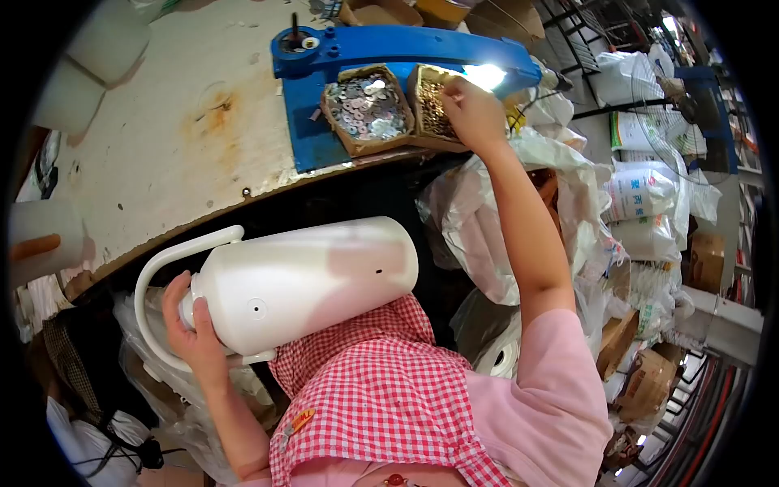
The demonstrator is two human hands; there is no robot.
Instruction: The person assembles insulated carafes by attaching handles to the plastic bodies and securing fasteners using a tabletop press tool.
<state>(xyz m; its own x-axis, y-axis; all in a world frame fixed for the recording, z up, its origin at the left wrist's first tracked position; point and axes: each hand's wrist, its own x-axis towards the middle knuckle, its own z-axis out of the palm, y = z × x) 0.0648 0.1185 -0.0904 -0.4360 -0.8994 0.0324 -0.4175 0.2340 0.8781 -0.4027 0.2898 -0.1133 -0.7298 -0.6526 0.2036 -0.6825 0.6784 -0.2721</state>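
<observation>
A white plastic thermos jug shell with a large looped handle lies on its side across my lap. My left hand is closed around its narrow neck, with the thumb and fingers on opposite sides. Two small holes show in the shell's wall. My right hand reaches to a cardboard box of small brass-coloured pieces, its fingers pinched together over them. Whatever sits between those fingertips is too small to name. Beside it stands another cardboard box with flat silvery washers.
Both boxes rest by a blue metal machine with a bright lamp. A stained worktable runs along the left, bearing white plastic containers. A large plastic bag is under my right arm. Sacks and a fan stand farther right.
</observation>
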